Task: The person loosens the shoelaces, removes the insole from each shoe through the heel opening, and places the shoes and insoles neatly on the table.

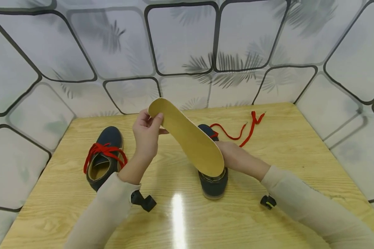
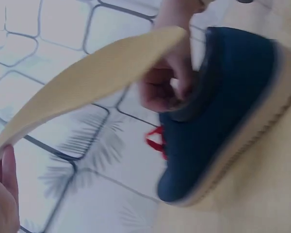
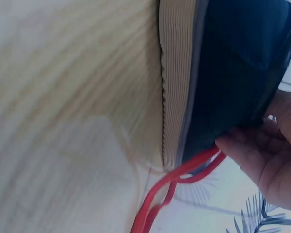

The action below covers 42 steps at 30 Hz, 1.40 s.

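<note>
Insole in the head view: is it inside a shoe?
No, the insole is out, its full length showing, with one end pinched in the left hand.

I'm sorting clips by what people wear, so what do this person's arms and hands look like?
Long, plain, cream-coloured sleeves cover both arms: the left sleeve and right sleeve end near the wrists. The left hand and right hand wear no gloves. A small, blocky black device sits at the left cuff; another, with a yellow-green mark, is by the right.
</note>
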Motion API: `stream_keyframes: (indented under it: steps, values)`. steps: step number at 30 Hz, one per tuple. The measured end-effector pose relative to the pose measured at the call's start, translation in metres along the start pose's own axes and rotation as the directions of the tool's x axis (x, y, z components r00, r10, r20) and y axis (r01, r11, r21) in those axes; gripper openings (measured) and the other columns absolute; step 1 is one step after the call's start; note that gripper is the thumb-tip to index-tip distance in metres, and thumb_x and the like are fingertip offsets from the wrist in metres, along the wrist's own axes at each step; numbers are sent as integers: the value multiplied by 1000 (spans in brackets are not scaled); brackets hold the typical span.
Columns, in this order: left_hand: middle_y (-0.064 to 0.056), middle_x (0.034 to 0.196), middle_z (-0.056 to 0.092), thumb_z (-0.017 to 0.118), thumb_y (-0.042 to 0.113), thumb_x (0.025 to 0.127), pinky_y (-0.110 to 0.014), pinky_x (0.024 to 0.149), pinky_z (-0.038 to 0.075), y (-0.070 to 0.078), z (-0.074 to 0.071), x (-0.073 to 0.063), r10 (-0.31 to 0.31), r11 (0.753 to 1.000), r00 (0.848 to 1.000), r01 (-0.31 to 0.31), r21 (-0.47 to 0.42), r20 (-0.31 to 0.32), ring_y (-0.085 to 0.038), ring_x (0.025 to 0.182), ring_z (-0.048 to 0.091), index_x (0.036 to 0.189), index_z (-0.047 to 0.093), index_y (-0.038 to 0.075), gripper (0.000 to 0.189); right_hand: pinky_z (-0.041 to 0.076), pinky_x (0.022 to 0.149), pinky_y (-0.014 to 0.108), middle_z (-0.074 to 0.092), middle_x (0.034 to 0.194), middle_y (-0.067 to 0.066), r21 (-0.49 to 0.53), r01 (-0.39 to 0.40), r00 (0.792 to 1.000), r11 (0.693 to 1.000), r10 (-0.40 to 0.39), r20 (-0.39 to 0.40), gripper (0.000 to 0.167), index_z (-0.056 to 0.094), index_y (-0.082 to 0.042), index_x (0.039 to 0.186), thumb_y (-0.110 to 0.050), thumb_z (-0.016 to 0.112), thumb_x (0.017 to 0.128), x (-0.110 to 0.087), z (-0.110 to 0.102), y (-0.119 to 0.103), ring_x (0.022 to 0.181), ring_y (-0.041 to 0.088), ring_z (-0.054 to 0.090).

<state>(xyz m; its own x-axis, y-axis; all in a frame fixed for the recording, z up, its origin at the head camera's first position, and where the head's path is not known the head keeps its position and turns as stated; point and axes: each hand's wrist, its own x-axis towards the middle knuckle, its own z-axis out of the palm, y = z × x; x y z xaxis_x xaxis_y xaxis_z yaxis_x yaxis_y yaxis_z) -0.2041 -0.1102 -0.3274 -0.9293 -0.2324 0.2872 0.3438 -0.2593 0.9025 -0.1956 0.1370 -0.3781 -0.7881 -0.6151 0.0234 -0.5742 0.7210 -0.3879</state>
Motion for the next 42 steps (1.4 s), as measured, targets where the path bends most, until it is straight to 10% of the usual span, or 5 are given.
stream_keyframes:
  steps: [7,14,19,31,42]
  values:
    - [0,80,52,55,3,92,-21,49,53,-8,-23,-12,-243,970,950,242,-29,-196,-8,69,58,91,53,9,7,42,53,25,56,78,1,-111,20,980,994,-42,-194,15,60,-9,90,-20,69,86,-10,15,0,64,12,50]
    - [1,81,55,54,4,93,-23,52,55,-8,-43,-25,-289,953,921,303,17,-261,-9,75,58,97,55,9,7,42,38,24,58,73,7,-487,228,774,843,-460,-435,10,63,-3,89,-10,68,83,-12,27,5,55,15,54]
    - [2,81,56,53,6,94,-24,54,55,-6,-51,-35,-331,935,904,352,30,-271,-10,78,57,98,55,10,6,41,38,24,56,73,10,-607,252,703,754,-573,-421,34,64,0,86,-6,34,101,-12,29,3,55,18,51]
    - [2,91,51,48,6,95,-27,69,57,6,-83,-54,-506,861,793,489,-141,-339,-8,80,55,108,49,8,13,45,43,24,56,76,12,-614,265,702,744,-585,-406,42,63,3,88,-5,25,103,-14,31,3,60,20,53]
    - [2,88,59,44,3,96,-21,63,55,16,-116,-87,-535,845,777,503,-182,-332,-9,71,62,110,47,8,15,45,43,24,56,77,12,-606,266,708,749,-579,-405,38,63,4,89,-5,28,102,-10,29,2,61,21,53]
